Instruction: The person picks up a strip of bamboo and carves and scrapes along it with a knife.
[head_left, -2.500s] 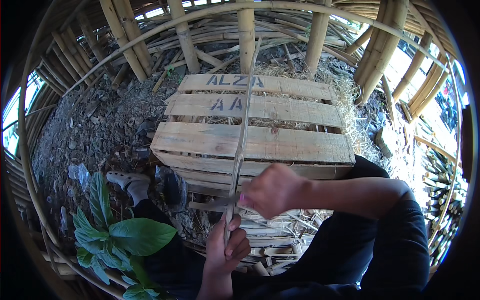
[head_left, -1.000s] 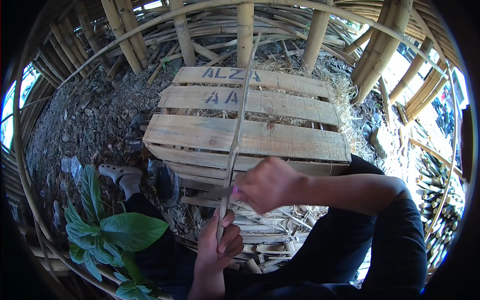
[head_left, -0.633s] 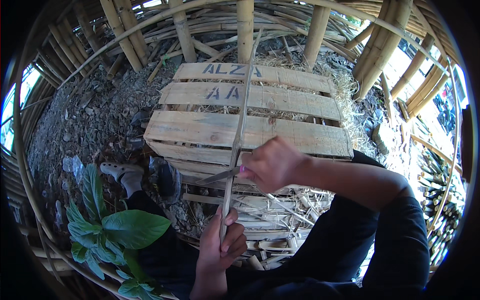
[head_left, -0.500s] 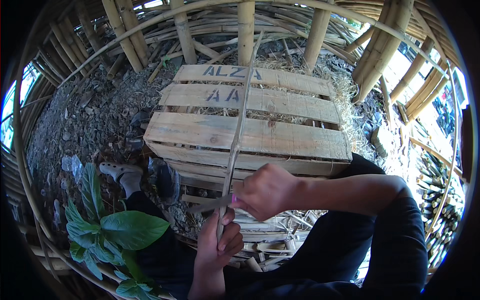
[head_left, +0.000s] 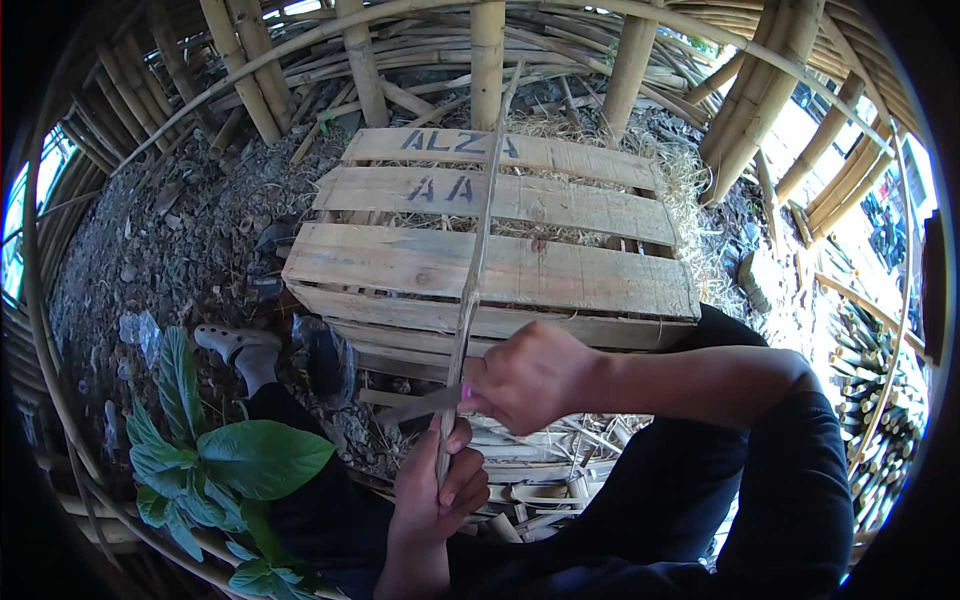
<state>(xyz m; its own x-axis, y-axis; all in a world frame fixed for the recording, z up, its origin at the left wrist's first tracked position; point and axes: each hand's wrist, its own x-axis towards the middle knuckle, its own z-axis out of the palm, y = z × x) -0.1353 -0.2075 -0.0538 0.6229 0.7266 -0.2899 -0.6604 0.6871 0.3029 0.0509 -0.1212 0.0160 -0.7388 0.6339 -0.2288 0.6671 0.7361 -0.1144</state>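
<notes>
Beyond both hands stands a slatted wooden crate (head_left: 490, 265) with straw showing between its boards, while the left hand (head_left: 432, 490) is wrapped tight around the lower end of a thin bamboo strip (head_left: 474, 265) and the right hand (head_left: 530, 375), just above it, grips a pink-handled knife (head_left: 425, 403) against the strip.
</notes>
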